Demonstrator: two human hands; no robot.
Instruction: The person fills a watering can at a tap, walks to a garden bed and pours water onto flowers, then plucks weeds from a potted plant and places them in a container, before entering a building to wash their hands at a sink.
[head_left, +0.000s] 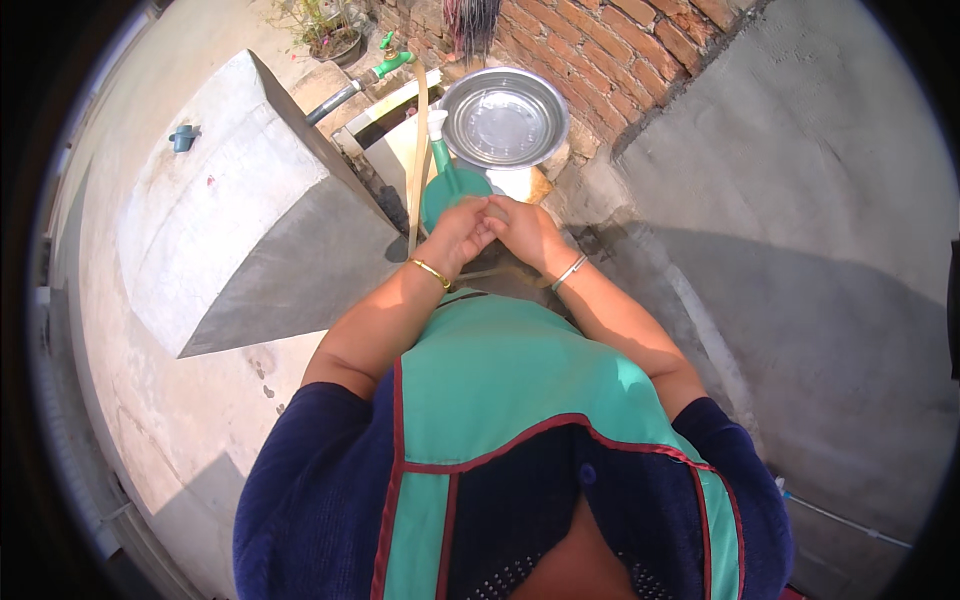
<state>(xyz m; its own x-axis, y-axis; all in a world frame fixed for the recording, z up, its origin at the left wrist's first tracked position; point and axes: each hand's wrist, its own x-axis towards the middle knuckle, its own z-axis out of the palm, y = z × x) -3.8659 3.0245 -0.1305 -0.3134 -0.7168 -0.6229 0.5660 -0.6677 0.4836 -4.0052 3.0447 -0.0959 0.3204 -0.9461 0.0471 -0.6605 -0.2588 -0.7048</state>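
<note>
My left hand, with a gold bangle at its wrist, meets my right hand, with a silver bangle, in front of my green apron. The fingers of both hands are curled and pressed together at the tips. Anything between them is too small or hidden to make out. Just beyond the hands stands a green plastic vessel with a long neck and a white tip, like a watering can. My hands overlap its near side in the picture, and I cannot tell whether they touch it.
A round metal basin sits beyond, beside a brick wall. A green tap on a grey pipe has a beige hose hanging from it. On the left stands a concrete block. A potted plant is at the back.
</note>
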